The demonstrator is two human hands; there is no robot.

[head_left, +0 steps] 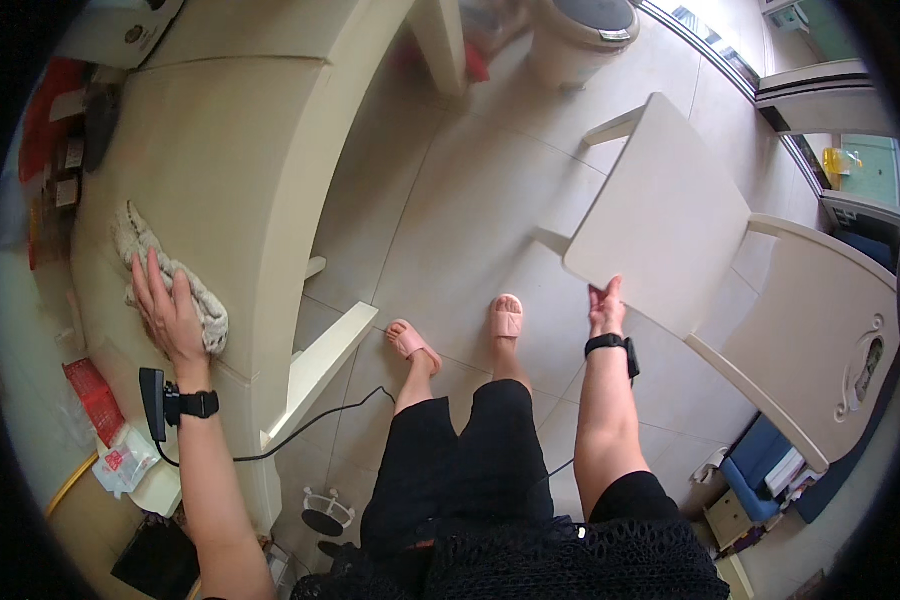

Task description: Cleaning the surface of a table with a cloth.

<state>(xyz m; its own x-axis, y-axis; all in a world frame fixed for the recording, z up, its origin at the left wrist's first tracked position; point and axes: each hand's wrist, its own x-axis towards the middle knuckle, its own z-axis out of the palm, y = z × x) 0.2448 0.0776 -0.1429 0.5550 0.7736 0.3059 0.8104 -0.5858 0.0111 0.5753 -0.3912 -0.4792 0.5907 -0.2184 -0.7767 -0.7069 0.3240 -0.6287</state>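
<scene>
My left hand (169,315) lies on a crumpled grey-white cloth (210,312) on the cream tabletop (220,160). Its fingers are stretched out over the cloth, pressing it to the surface; part of the cloth sticks out beyond the fingertips and beside the thumb. At the right, my right hand (606,305) is closed on the near edge of a white chair's seat (660,220), the fingers partly hidden beneath it. The chair is turned so that its curved backrest (820,330) points to the right.
Red and clear packages (95,400) and other items crowd the table's left side. A cream bin (580,45) stands on the tiled floor at the far side. A black cable (310,425) runs from my left wrist. A blue seat with papers (755,465) is at the lower right.
</scene>
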